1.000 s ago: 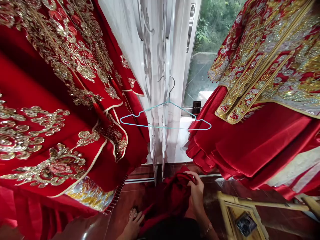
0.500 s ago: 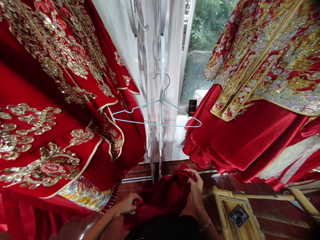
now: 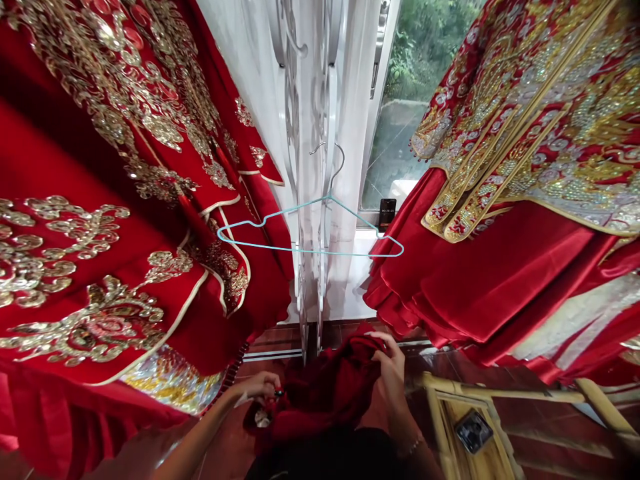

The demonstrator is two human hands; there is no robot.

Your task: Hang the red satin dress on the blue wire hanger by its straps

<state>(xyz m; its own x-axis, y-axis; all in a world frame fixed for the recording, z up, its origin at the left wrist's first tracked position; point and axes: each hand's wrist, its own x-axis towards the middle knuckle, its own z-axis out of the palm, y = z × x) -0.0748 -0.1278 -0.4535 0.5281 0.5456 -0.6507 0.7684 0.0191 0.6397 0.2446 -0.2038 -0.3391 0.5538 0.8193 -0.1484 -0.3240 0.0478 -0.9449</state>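
Observation:
A bunched dark red cloth garment lies gathered in front of my body, low in the view. My right hand is closed on its upper right edge, thumb over the folds. At the garment's left side, my left hand is pinched closed, a small dark and red bit showing at its fingertips. What that bit is, I cannot make out. Below this hand a whitish patch shows among the folds. Above the garment, a light blue wire hanger with a metal hook hangs bare.
Red gowns with sequin embroidery hang close on the left. A red and gold embroidered jacket and red skirts hang on the right. A phone stands by the window; a dark device rests on a bamboo stand.
My left hand has moved slightly up and right, its fingers now pinched around the small bit. The whitish patch below it has come into view. My right hand keeps its hold.

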